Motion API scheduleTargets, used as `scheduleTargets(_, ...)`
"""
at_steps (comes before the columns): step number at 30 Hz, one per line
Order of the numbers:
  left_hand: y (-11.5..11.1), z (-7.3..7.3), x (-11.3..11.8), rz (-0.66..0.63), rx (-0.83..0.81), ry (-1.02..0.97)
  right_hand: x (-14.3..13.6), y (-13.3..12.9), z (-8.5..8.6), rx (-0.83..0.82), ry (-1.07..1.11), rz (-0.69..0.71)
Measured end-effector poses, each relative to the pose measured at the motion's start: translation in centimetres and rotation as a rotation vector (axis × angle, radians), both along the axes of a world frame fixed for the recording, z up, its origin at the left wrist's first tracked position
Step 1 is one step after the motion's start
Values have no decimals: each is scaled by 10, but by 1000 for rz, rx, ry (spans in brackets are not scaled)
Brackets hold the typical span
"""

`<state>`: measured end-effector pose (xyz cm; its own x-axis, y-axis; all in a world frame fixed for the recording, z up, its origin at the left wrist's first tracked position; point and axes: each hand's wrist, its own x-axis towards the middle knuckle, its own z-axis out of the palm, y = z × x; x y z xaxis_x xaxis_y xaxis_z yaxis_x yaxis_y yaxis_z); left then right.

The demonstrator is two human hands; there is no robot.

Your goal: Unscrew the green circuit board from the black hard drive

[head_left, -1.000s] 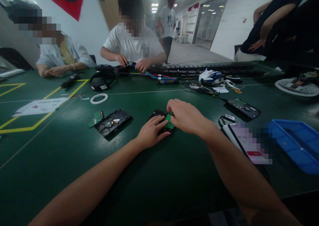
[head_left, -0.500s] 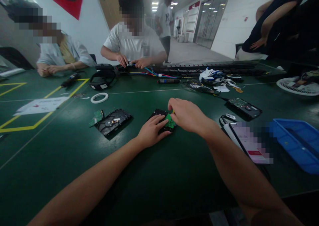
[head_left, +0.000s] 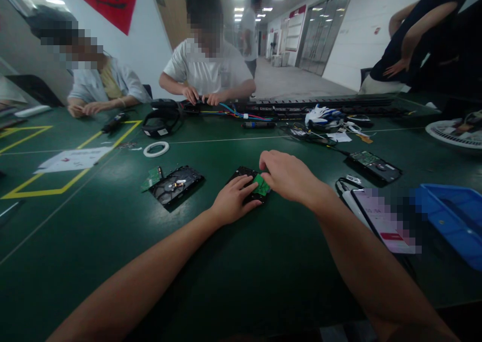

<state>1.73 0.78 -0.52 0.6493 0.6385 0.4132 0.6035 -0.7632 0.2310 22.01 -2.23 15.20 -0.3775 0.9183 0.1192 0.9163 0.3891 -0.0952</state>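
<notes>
A black hard drive [head_left: 246, 171] with a green circuit board [head_left: 262, 185] lies on the table in front of me. My left hand [head_left: 234, 199] rests across the drive and holds it down, fingers over its top and thumb along the near edge. At the board's right side is my right hand [head_left: 286, 175], its fingers curled together with the fingertips over the board. What those fingers hold is hidden behind the hand. To the left sits another hard drive [head_left: 176, 186], its inside showing, with a small green circuit board [head_left: 152, 179] by its far left corner.
On the right are a third hard drive [head_left: 372, 166], a phone [head_left: 380, 219] and a blue bin [head_left: 452, 216]. Farther back lie a white ring [head_left: 155, 149], a black headset [head_left: 161, 121], gloves [head_left: 320, 116] and cables. Across the table a person [head_left: 209, 71] handles wires.
The whole view has shifted slightly, so things appear a little farther right. A yellow bit seen at my right fingertips earlier no longer shows. Both hands stay at the same drive.
</notes>
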Motion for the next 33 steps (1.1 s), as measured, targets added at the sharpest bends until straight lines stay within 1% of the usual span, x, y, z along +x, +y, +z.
scheduleTargets(2, 0, 1, 0, -4, -6, -6, 0, 0, 1, -14, 34, 50)
scheduleTargets(4, 0, 1, 0, -10, -12, -9, -1, -1, 1, -26, 44, 55)
scheduleTargets(9, 0, 2, 1, -5, -19, -5, -3, -3, 0, 2, -19, -64)
scheduleTargets(11, 0, 2, 1, -2, -17, -3, -3, -3, -1, 9, -39, -85)
scheduleTargets(13, 0, 2, 1, -2, -13, 1, -2, -1, -2, 10, -29, -60)
scheduleTargets(17, -1, 3, 0, -7, -12, -3, -1, 0, -3, -4, 53, 33)
scheduleTargets(19, -1, 2, 0, -11, -13, -7, -1, 0, -3, -11, 65, 43)
scheduleTargets(21, 0, 2, 1, -10, -9, -7, -3, -1, -3, -3, 40, 9)
scheduleTargets(24, 0, 1, 1, -4, -5, -2, -5, -3, -2, 23, -16, -91)
scheduleTargets(26, 1, 1, 0, -2, -6, -5, -5, -3, -2, 32, -42, -122)
scheduleTargets(28, 1, 1, 0, -3, -8, -11, -4, -2, -2, 29, -46, -102)
scheduleTargets(33, 0, 3, 0, -10, -6, -14, -1, 0, -1, 5, 24, 12)
